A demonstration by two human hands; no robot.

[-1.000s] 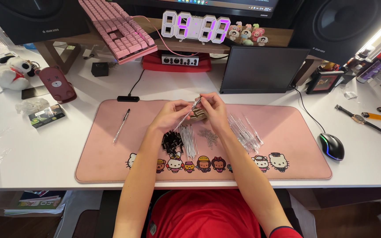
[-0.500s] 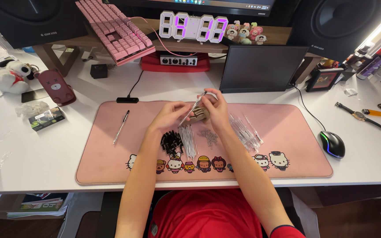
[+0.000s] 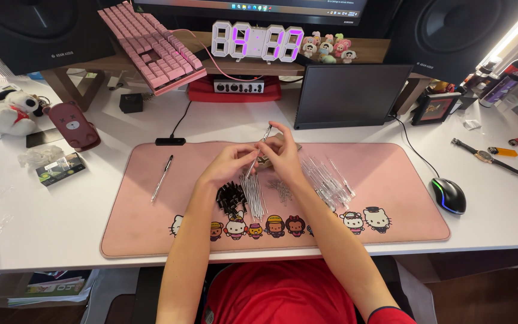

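Note:
Both hands meet above the middle of a pink desk mat [image 3: 151, 240]. My left hand [image 3: 228, 165] and my right hand [image 3: 280, 155] together hold one thin clear pen barrel [image 3: 260, 147], tilted up to the right. Under them lie a heap of small black caps [image 3: 230, 198], a row of thin refills [image 3: 253, 198], a pile of small metal springs [image 3: 280, 191] and a spread of clear pen barrels [image 3: 328, 177]. A finished pen [image 3: 162, 177] lies alone on the mat's left part.
A dark tablet [image 3: 349, 93] stands behind the mat, with a digital clock [image 3: 257, 42] and a pink keyboard [image 3: 151, 45] further back. A mouse [image 3: 449, 195] and a wristwatch [image 3: 487, 157] lie to the right; a plush toy [image 3: 13, 112] and a maroon case [image 3: 74, 125] lie to the left.
The hands stay in the same spot over the mat. The thin clear part between the fingers has tipped up, its end now higher above the right hand.

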